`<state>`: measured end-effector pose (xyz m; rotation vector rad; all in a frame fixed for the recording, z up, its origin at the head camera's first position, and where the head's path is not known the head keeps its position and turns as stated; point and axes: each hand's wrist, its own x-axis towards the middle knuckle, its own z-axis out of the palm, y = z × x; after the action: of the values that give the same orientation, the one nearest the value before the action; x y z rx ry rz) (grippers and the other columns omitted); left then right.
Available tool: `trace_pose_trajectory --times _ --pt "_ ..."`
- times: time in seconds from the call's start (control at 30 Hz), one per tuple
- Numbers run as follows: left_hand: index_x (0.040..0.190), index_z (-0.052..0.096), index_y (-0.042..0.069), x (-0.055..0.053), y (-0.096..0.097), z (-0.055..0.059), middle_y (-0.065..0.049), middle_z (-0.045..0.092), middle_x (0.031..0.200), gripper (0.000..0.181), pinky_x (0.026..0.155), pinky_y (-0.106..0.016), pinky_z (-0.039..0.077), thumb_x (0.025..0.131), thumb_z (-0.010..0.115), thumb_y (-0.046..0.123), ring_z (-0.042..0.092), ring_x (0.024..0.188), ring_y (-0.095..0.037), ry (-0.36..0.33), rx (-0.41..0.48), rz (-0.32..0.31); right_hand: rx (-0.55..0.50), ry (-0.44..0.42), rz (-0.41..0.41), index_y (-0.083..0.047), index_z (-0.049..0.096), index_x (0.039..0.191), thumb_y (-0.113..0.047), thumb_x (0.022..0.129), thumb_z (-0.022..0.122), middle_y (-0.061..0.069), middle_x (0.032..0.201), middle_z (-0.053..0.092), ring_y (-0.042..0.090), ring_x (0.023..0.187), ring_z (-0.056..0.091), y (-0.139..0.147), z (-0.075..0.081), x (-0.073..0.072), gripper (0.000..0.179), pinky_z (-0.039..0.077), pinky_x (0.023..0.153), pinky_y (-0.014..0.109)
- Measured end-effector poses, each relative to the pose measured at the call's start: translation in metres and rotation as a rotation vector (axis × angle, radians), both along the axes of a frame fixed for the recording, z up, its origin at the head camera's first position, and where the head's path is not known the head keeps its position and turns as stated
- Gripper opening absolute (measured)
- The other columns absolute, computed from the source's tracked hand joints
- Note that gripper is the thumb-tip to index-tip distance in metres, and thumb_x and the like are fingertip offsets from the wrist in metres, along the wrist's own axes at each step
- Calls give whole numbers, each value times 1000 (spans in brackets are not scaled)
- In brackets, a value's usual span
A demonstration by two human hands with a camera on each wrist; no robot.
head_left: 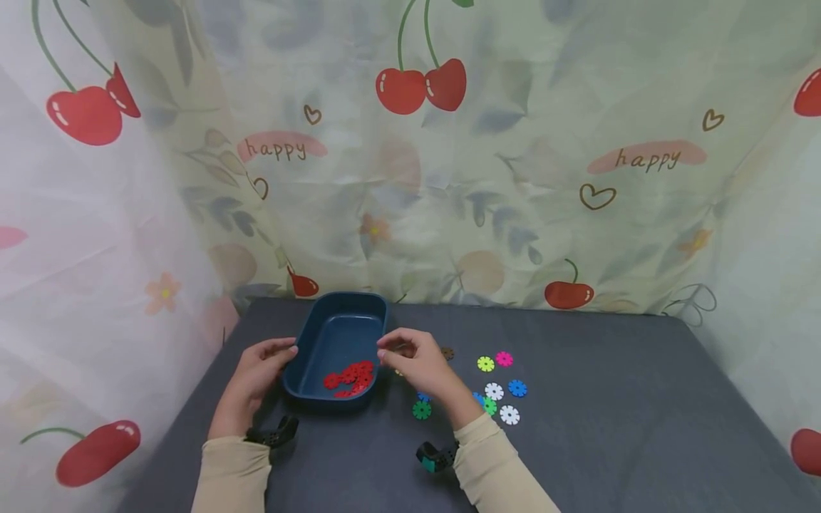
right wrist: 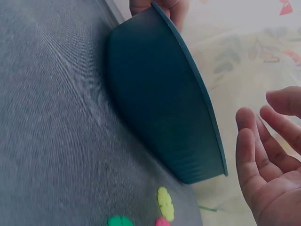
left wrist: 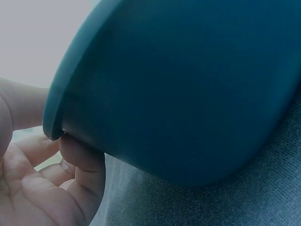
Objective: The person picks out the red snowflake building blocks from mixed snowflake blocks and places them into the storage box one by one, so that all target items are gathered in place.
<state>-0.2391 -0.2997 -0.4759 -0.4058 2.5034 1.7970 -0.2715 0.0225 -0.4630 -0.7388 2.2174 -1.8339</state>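
A dark blue rectangular tub (head_left: 333, 335) stands at the left of the table, with several red notched plastic discs (head_left: 355, 375) gathered at its near end. My left hand (head_left: 255, 374) grips the tub's left rim; in the left wrist view its thumb lies over the rim and bent fingers (left wrist: 82, 155) press up under the lip. Just off the right rim hovers my right hand (head_left: 420, 363), its fingers loosely bent. Seen from the right wrist, the thumb (right wrist: 284, 101) and fingers stand apart with nothing between them, beside the tub wall (right wrist: 160, 94).
Right of the tub lie loose notched discs: green (head_left: 421, 410), white (head_left: 509, 415), blue (head_left: 517, 387), yellow (head_left: 485, 363) and pink (head_left: 504, 358), some partly behind the right hand. A patterned curtain (head_left: 436, 178) encloses the back and sides of the dark grey table (head_left: 616, 427).
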Motion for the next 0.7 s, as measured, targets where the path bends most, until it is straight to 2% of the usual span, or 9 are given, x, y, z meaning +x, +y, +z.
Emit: trace_pose_trajectory --times 0.17,0.23,0.33,0.47,0.6,0.7 --pt "151 56 3 -3 1 -1 -17 61 143 54 86 -23 52 108 63 35 60 122 -26 4 1 -13 32 28 -24 -8 75 119 -20 104 70 16 108 75 27 91 72 16 0 -2 19 61 76 47" --pt "151 56 3 -4 1 -1 -17 61 143 54 86 -23 52 108 63 35 60 123 -28 4 0 -14 45 44 -33 -8 75 119 -19 104 70 15 111 76 34 98 73 24 0 -3 19 61 86 53" --pt "150 57 3 -6 3 -2 -18 62 142 54 85 -23 52 108 64 35 60 121 -28 7 -1 -10 84 67 -54 -11 76 118 -20 104 70 11 115 76 38 103 72 40 1 -5 17 61 85 47" --pt "149 59 5 -8 6 0 -16 63 141 53 86 -24 52 107 66 37 60 121 -27 14 -12 -7 163 95 -86 -16 77 118 -23 105 69 7 116 75 36 105 72 65 3 -7 17 59 84 37" --pt "149 59 8 -8 5 6 -15 63 141 55 88 -25 53 105 68 40 62 122 -27 32 -29 -4 231 117 -113 -15 75 121 -24 106 68 8 116 76 32 106 73 92 4 -7 19 58 87 37" --pt "151 57 9 -5 1 11 -16 62 145 61 95 -30 52 103 69 45 61 126 -27 67 -34 -11 295 143 -155 -15 74 123 -26 106 68 8 119 75 28 108 72 112 4 -6 21 58 91 41"
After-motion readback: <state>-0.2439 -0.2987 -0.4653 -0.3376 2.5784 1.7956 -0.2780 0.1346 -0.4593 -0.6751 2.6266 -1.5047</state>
